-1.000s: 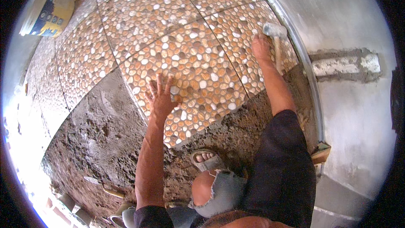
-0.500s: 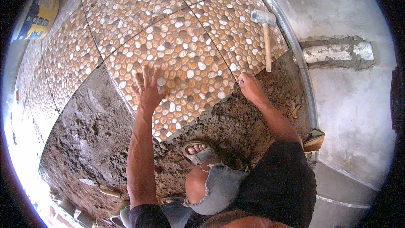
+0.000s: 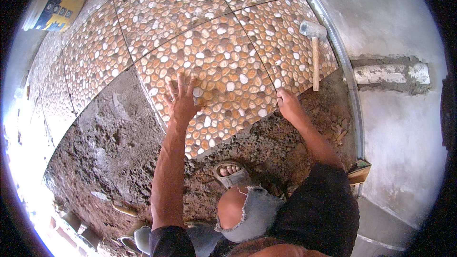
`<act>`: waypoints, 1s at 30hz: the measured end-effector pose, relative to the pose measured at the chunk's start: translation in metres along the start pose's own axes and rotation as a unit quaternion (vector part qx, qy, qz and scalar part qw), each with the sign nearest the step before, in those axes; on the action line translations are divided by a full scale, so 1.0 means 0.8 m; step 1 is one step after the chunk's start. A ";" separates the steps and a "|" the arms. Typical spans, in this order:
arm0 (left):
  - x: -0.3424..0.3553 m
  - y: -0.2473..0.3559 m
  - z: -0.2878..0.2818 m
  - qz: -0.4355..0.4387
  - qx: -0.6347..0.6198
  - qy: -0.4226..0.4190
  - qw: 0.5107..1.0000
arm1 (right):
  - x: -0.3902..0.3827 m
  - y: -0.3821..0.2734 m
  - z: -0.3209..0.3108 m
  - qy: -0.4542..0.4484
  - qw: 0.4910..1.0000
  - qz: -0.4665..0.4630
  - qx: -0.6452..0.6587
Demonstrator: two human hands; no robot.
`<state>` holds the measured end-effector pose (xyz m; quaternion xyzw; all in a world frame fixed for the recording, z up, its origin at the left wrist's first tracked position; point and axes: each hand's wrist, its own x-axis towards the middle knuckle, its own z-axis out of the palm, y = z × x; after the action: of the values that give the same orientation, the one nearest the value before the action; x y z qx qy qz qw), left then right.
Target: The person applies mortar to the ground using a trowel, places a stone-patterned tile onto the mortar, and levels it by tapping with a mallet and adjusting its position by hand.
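Note:
My left hand [image 3: 183, 102] lies with fingers spread on a pebble-patterned tile [image 3: 223, 104] of brown, orange and white. My right hand [image 3: 285, 102] is closed at the seam by this tile's lower right corner, where the neighbouring tile [image 3: 271, 38] meets it; anything inside the fingers is too small to make out. Just beyond that hand, a mallet with a pale head [image 3: 312, 28] and wooden handle [image 3: 315, 64] rests on the right tile. Rough grey-brown mortar and soil [image 3: 114, 152] border the tiles' lower edges, with my sandalled foot [image 3: 232, 176] on it.
A yellow-and-blue bucket [image 3: 57, 7] stands at upper left. Along the right run a grey metal strip [image 3: 352, 100] and concrete wall [image 3: 395, 128] with a mortared white pipe [image 3: 383, 73]. A trowel [image 3: 124, 209] lies lower left, and a small wooden piece [image 3: 359, 173] sits lower right.
My right hand has come down from beside the mallet to the seam at the tile's corner. My left hand stays spread on the same tile. The camera's view has shifted slightly.

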<state>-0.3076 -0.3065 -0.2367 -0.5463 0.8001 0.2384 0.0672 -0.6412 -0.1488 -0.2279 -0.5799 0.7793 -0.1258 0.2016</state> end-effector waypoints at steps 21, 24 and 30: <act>0.007 -0.002 0.008 -0.011 0.004 -0.008 1.000 | -0.016 -0.068 0.012 0.061 0.984 -0.162 -0.045; 0.006 0.001 0.013 0.000 0.012 0.007 1.000 | -0.004 -0.096 0.043 -0.052 0.990 -0.096 -0.085; -0.003 0.002 0.004 -0.003 0.005 0.004 1.000 | -0.004 -0.082 0.070 -0.070 0.987 -0.081 -0.120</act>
<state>-0.3084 -0.3028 -0.2386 -0.5492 0.8001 0.2317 0.0671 -0.5590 -0.1632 -0.2491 -0.6682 0.7234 -0.0062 0.1738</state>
